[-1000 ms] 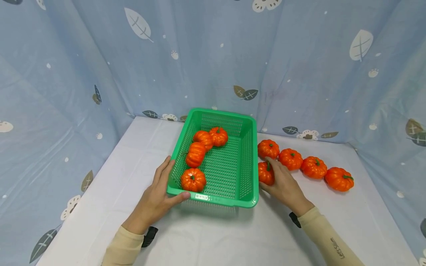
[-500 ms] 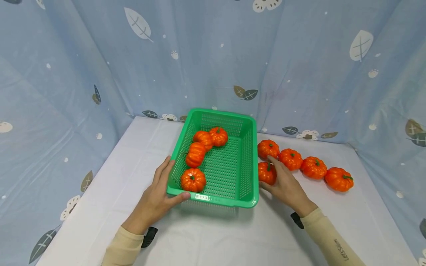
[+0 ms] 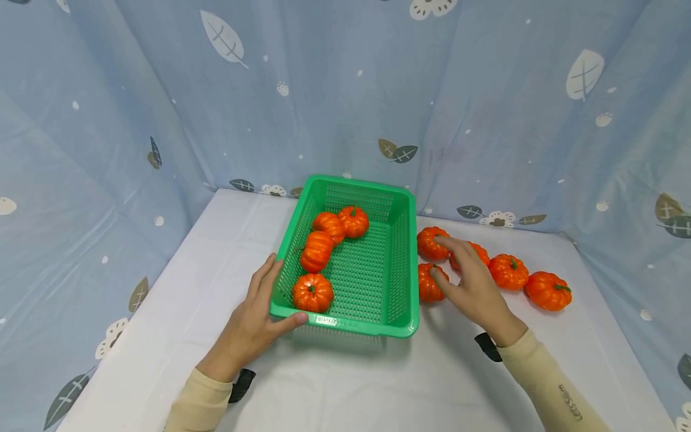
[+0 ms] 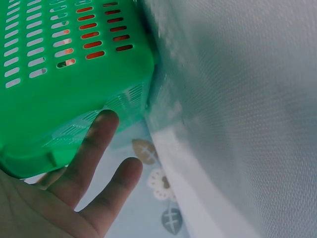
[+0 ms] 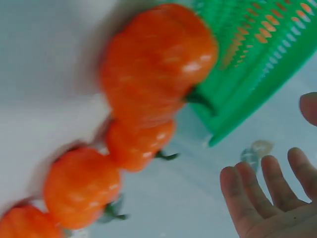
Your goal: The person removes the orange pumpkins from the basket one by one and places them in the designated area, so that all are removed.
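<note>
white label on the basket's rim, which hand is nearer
Left. The left hand touches the near left corner of the basket, just left of the label; the right hand is apart, beyond the basket's right side.

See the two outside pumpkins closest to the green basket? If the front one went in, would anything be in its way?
Yes, the right wall of the green basket stands between that pumpkin and the inside. It would probably have to go up and over the rim. Nothing else visible blocks it.
</note>
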Tool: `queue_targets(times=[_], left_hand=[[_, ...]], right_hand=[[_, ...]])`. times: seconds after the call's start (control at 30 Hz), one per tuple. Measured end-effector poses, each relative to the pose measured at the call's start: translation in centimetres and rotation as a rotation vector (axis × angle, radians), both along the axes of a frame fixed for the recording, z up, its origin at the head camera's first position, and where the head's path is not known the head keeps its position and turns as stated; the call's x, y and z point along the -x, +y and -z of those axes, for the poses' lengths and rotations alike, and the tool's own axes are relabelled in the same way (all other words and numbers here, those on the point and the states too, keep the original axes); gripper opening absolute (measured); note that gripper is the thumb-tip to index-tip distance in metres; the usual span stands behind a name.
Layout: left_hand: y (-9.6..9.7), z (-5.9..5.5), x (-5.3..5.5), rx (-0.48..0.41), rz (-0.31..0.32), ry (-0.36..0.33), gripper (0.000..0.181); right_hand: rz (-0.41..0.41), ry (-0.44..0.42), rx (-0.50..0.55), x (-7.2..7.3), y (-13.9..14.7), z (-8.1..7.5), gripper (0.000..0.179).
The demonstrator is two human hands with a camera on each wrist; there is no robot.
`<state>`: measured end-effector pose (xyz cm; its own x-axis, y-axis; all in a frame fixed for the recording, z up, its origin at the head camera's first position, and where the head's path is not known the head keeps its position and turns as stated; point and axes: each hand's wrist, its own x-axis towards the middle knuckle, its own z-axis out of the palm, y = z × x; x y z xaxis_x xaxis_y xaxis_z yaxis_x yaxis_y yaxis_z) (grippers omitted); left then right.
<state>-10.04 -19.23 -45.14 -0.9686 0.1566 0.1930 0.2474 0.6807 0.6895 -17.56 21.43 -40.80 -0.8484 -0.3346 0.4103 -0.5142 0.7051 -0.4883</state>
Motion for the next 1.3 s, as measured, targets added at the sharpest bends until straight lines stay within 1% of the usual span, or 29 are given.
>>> queue_targets(times=[0.07,0.2,0.27,0.43,0.5,0.57,0.63,0.7,0.87,0.97,1.03,1.2,1.3], left_hand=[[0.0,0.0,-0.1,-0.002,-0.002,0.0,0.105],[0.0,0.2,-0.2,0.0,-0.005,0.0,0.105],[0.0,0.1,-0.2,0.0,-0.006,0.002,0.105],[0.0,0.1,-0.1,-0.005,-0.002,0.004,0.105],[0.0,0.1,-0.1,-0.006,-0.004,-0.001,0.105],[-0.1,0.1,-0.1,-0.004,-0.006,-0.003,0.105],[-0.1,0.0,-0.1,-0.002,-0.007,-0.003,0.105],[-0.1,0.0,-0.1,0.001,-0.006,-0.001,0.105],[0.0,-0.1,0.0,0.003,-0.005,-0.004,0.106],[0.0,0.0,0.1,0.003,-0.001,-0.004,0.106],[0.0,-0.1,0.1,0.004,-0.002,-0.002,0.106],[0.0,-0.1,0.0,0.008,-0.006,-0.007,0.107],[0.0,0.0,0.0,0.007,-0.007,-0.012,0.107]], right_hand=[[-0.038,-0.013,0.033,0.2,-0.8,-0.8,0.059],[-0.108,-0.091,0.099,0.4,-2.8,-2.5,0.06],[-0.142,-0.11,0.141,0.7,-4.0,-3.4,0.06],[-0.229,-0.059,0.218,1.6,-7.5,-5.3,0.06],[-0.259,-0.037,0.237,2.1,-9.0,-5.6,0.061],[-0.28,-0.032,0.264,2.7,-10.3,-5.7,0.062],[-0.276,-0.044,0.296,3.6,-11.5,-5.6,0.062],[-0.249,-0.078,0.335,4.7,-12.2,-5.2,0.063],[-0.128,-0.213,0.423,7.8,-12.9,-3.8,0.065],[-0.07,-0.292,0.411,9.1,-13.0,-3.0,0.068],[-0.049,-0.338,0.376,9.8,-13.1,-2.6,0.071],[-0.027,-0.446,0.201,11.0,-13.8,-2.0,0.076],[-0.032,-0.475,0.112,11.8,-14.1,-1.3,0.079]])
